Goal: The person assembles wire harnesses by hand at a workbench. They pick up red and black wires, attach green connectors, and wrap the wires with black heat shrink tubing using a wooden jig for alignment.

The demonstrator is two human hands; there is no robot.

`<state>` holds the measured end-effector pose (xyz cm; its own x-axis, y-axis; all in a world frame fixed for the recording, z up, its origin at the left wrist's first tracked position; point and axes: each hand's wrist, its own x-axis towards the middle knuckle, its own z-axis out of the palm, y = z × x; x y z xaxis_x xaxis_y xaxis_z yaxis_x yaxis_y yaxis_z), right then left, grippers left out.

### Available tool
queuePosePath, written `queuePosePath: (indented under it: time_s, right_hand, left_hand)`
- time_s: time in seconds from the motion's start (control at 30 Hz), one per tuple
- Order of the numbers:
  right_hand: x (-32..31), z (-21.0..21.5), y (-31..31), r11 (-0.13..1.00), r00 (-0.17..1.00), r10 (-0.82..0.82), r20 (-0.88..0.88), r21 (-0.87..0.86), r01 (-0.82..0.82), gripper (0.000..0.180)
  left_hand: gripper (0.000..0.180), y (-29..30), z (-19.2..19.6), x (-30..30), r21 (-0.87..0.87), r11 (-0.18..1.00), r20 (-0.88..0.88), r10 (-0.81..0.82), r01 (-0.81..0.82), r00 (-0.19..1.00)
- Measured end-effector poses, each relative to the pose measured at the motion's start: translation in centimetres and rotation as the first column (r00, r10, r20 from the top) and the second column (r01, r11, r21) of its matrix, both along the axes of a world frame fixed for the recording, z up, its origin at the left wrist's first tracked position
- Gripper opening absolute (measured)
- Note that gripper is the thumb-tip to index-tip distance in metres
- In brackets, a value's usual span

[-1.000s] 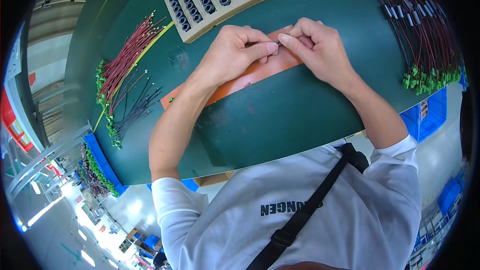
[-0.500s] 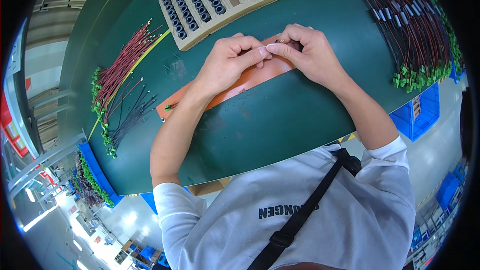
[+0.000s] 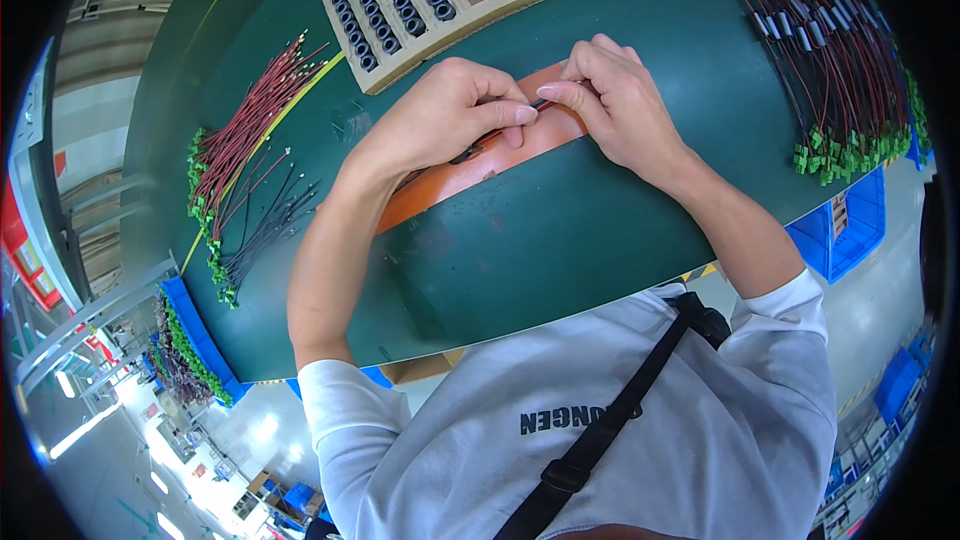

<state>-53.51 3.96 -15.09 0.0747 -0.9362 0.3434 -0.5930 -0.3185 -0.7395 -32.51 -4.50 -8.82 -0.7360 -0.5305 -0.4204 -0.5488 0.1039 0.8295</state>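
Observation:
My left hand (image 3: 455,115) and my right hand (image 3: 620,90) are close together above an orange strip (image 3: 450,185) on the green table. Fingertips of both pinch thin dark wires (image 3: 541,103), a short stretch of which shows in the gap between them. More of the dark wire runs under my left hand across the strip. The wire ends are hidden by my fingers. Beyond my hands stands a tan slotted tray (image 3: 480,15) with black rings (image 3: 405,5) filling several of its left slots.
At left lie red wires (image 3: 265,110) with green connectors and some black wires (image 3: 265,225). Finished-looking red and black wire bundles (image 3: 800,70) with grey cylinders and green connectors (image 3: 850,155) cover the right side. A blue bin (image 3: 845,225) hangs below the right edge.
My hands have drawn slightly apart, exposing dark wire between them. My left forearm has shifted left and now covers the strip's left end.

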Motion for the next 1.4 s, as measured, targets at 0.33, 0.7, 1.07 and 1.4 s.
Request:
queuePosePath:
  time_s: [0.33, 0.7, 1.07, 1.4]
  right_hand:
    - [0.4, -0.2, -0.2, 0.999, 0.999, 0.032, 0.01, 0.008, -0.032, 0.022]
    - [0.1, 0.2, -0.7, 0.998, 0.984, 0.024, 0.174, 0.061, -0.035, 0.024]
    - [4.0, 3.6, -0.4, 0.903, 0.578, -0.036, 0.815, 0.274, -0.33, 0.017]
    - [5.4, 2.9, -1.0, 0.843, 0.517, -0.092, 0.851, 0.343, -0.415, 0.031]
  left_hand:
    - [0.019, 0.6, 0.2, -0.7, 0.069, 0.992, 0.162, 0.098, -0.11, 0.982]
    - [0.032, 5.5, -1.3, 6.6, -0.529, 0.829, -0.119, 0.138, -0.18, 0.983]
    - [0.028, 6.5, -3.7, 7.7, -0.082, 0.871, -0.377, 0.423, -0.484, 0.824]
    - [0.034, 7.2, -5.3, 7.5, -0.064, 0.827, -0.5, 0.458, -0.558, 0.735]
